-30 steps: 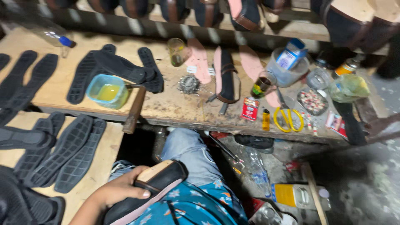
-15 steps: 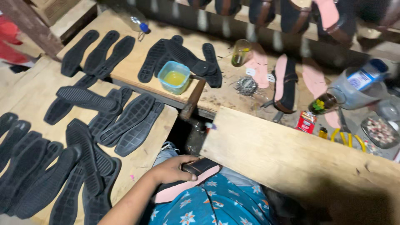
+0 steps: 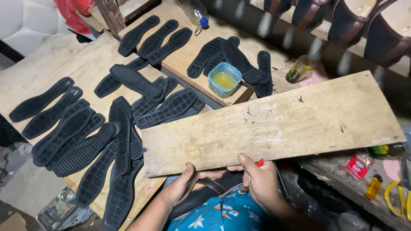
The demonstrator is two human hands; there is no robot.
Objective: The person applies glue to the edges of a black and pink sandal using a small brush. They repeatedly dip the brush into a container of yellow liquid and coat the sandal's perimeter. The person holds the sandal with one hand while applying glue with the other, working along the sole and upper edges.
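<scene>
Holding a wooden board (image 3: pixel 274 124) across the middle of the frame, we are now gripping its near edge with both hands (image 3: pixel 184 186), left and right (image 3: pixel 259 182) closed on it; half a second ago the left held a shoe part.

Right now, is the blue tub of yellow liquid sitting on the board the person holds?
No, the blue tub sits on the bench among black soles, beyond the board held by both hands.
</scene>
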